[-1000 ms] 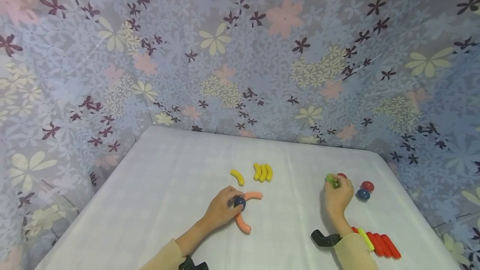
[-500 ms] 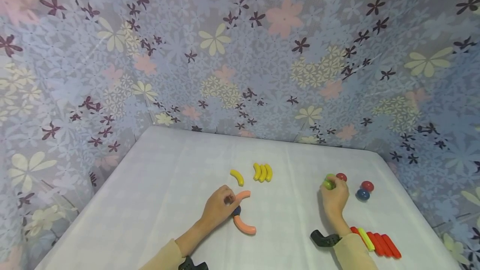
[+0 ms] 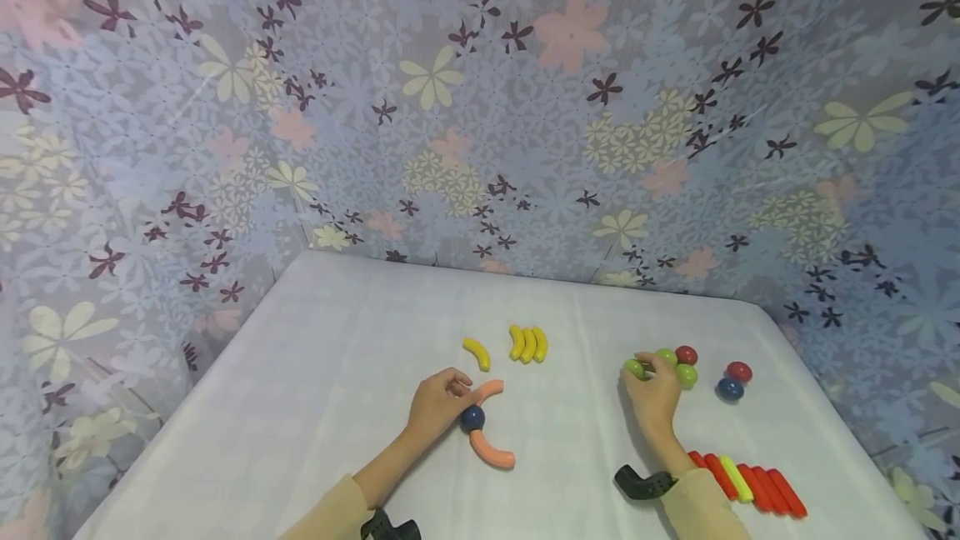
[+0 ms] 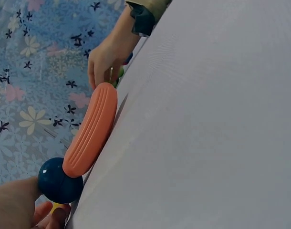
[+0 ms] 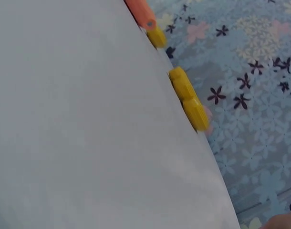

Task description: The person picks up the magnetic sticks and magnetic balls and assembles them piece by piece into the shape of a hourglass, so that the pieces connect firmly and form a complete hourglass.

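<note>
on the counter [image 3: 360, 332], the left hand [image 3: 438, 401] touches a blue ball [image 3: 472, 418], apparently steadying it between curved orange pieces [image 3: 492, 451], pinch not determinable; the right hand [image 3: 652, 390] pinches a green ball [image 3: 634, 368], likely against rolling.

The head view looks down over the tabletop [image 3: 360, 340] both wrist views share, low, near and tilted.

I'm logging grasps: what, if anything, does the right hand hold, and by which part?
The right hand pinches the leftmost green ball in the head view by its sides.
</note>
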A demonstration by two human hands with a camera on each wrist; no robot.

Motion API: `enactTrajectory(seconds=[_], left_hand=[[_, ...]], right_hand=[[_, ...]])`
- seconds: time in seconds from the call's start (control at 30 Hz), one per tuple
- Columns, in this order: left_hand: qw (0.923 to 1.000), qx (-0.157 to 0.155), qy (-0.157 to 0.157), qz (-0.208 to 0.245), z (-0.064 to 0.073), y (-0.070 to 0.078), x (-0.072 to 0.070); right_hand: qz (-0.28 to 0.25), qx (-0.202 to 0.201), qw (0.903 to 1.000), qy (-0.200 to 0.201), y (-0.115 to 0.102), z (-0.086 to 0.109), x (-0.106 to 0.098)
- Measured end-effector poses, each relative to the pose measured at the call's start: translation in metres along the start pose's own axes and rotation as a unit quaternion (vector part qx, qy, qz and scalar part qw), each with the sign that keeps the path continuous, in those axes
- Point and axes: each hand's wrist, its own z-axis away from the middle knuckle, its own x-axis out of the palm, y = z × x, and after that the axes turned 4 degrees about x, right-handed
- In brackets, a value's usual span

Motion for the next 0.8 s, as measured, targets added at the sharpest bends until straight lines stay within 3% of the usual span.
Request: enactTrajectory(seconds=[0.2, 0.33, 0.6, 0.8], left_hand=[[0.9999, -0.003, 0.003, 0.010, 0.001, 0.000, 0.000], [0.9998, -0.005, 0.008, 0.018, 0.002, 0.001, -0.001], [0.9995, -0.011, 0.008, 0.027, 0.002, 0.001, 0.000], [0.9994, -0.006, 0.009, 0.032, 0.002, 0.000, 0.001]], right_hand=[[-0.034, -0.009, 0.9989, -0.031, -0.013, 0.015, 0.012], [-0.057, -0.005, 0.9949, -0.084, -0.026, 0.027, 0.022], [-0.106, -0.016, 0.9689, -0.223, -0.049, 0.056, 0.047], [-0.143, -0.034, 0.9551, -0.257, -0.059, 0.070, 0.064]])
